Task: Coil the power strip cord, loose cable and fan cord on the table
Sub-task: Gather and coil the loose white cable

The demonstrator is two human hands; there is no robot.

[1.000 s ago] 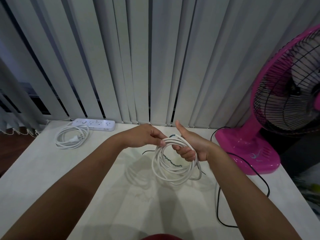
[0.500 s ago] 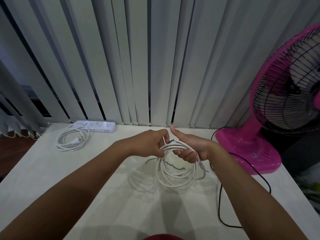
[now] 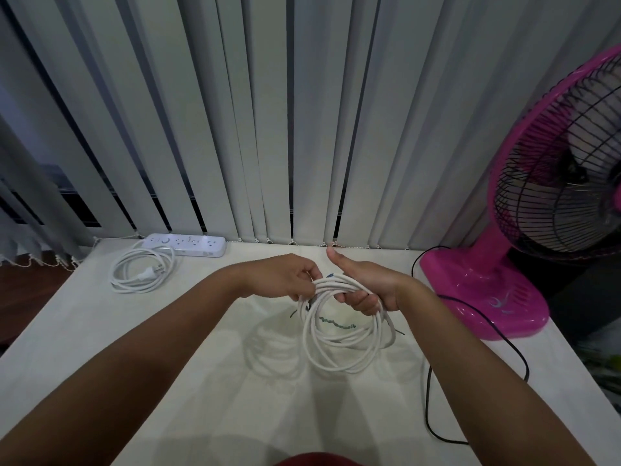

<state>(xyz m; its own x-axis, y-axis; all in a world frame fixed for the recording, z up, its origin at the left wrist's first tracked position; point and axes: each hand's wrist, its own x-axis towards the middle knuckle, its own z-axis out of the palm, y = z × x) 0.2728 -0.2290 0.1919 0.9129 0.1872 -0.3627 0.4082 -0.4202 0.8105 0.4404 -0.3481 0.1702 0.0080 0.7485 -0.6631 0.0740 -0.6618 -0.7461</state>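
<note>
Hands meet over the middle of the counter (image 3: 100,331), both gripping the white loose cable (image 3: 339,344), which hangs in several round loops above the surface. The right hand (image 3: 366,287) has its fingers curled through the top of the loops, thumb sticking up, so the bundle hangs from it. The left hand (image 3: 289,280) pinches the same strands at the upper left of the coil, touching the right hand's fingertips. Thin dark wire ends poke out at the left and right of the loops, and a greenish twisted bit shows inside the ring. The coil's shadow falls on the counter just to its left.

At the far left corner of the counter lies the white power strip (image 3: 186,244), set along the back edge below the grey vertical blinds (image 3: 268,112). Its cord (image 3: 141,272) is already wound in a flat ring just in front of it, with the plug resting inside the ring.

On the right side stands a pink fan (image 3: 524,264), its base near the back right corner and its black wire cage reaching past the right edge of the view. The black fan cord (image 3: 504,338) runs loose from the base along the right edge of the counter, curving toward the near edge, uncoiled and well apart from the power strip.
</note>
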